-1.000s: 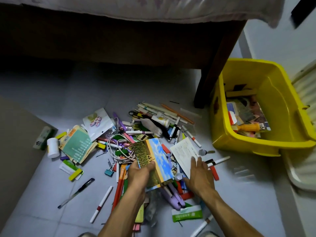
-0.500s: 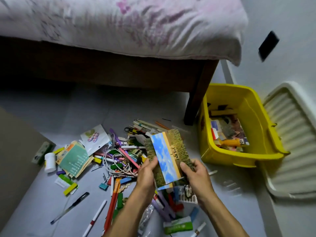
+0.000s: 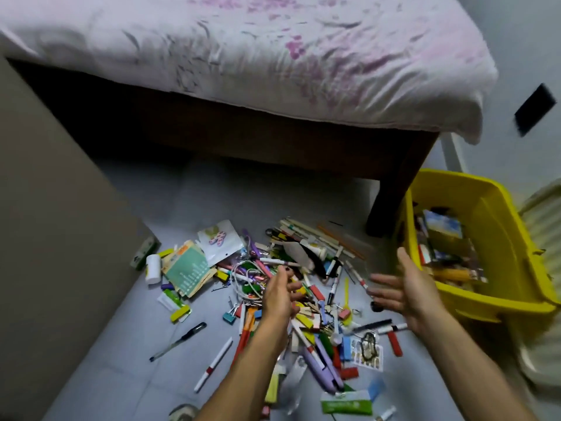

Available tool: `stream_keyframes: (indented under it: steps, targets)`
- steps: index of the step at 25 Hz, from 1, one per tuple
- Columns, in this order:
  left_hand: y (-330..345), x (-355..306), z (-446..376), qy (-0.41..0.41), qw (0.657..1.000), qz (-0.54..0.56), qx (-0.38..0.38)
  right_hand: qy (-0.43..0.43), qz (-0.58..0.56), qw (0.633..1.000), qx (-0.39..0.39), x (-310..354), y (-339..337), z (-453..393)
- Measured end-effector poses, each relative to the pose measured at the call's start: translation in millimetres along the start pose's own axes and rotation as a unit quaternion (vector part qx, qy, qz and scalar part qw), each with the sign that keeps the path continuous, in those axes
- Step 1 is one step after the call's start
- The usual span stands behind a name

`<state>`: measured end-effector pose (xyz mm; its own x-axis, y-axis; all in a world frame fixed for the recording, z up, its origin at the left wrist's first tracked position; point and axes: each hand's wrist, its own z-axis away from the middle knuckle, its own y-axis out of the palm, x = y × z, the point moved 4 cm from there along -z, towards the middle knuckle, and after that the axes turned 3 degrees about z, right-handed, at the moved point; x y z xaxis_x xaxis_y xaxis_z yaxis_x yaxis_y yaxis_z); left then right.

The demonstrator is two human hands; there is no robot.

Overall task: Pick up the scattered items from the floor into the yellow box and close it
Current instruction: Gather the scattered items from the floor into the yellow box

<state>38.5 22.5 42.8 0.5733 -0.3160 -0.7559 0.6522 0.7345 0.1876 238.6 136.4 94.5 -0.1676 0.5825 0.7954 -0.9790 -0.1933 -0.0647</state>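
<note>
No text, brand, number or sign is resolving legibly anywhere in the head view. The green booklet (image 3: 187, 270), lying well left of the left hand (image 3: 277, 294), is showing rows of pale print, too blurred to read. The green-and-white packet (image 3: 346, 404), sitting below and between both forearms, is carrying white marks that are not reading as letters. The sticker sheet (image 3: 367, 350), lying below the right hand (image 3: 406, 288), is showing only dark shapes.
</note>
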Motion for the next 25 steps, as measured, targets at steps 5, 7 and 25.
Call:
stream_keyframes:
  steps: [5,7,25]
  targets:
    - [-82,-6,-40,0.007,0.990,-0.050,-0.133,0.021,0.170,0.971,0.167,-45,117,4]
    - [-119,-10,-68,-0.001,0.981,-0.082,-0.176,-0.008,0.274,0.939,0.210,-48,162,-8]
    - [-268,-11,-235,0.011,0.914,-0.096,-0.394,-0.200,0.489,0.846,0.076,-85,370,-186]
